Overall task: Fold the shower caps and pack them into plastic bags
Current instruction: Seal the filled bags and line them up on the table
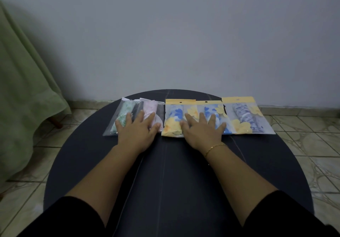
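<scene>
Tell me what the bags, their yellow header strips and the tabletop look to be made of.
Bags: thin clear plastic film, glossy; the folded caps show through and the surface catches light.
Yellow header strips: likely printed card or opaque plastic, matte, with a punched hang hole; the picture leaves it open.
Tabletop: dark, smooth, slightly sheeny with faint straight seams, perhaps laminate or vinyl cover; uncertain.

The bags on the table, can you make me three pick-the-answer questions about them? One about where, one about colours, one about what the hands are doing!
1. Where does the purple-patterned bag lie?
A far right of the row
B far left
C on the floor

2. What colour are the header cards on the right-side bags?
A red
B yellow
C black

3. How is the left hand?
A fist in the air
B pinching a cap
C flat on the clear bags

Answers: A, it ends the row on the table; B, their tops are yellow; C, fingers spread flat.
</scene>
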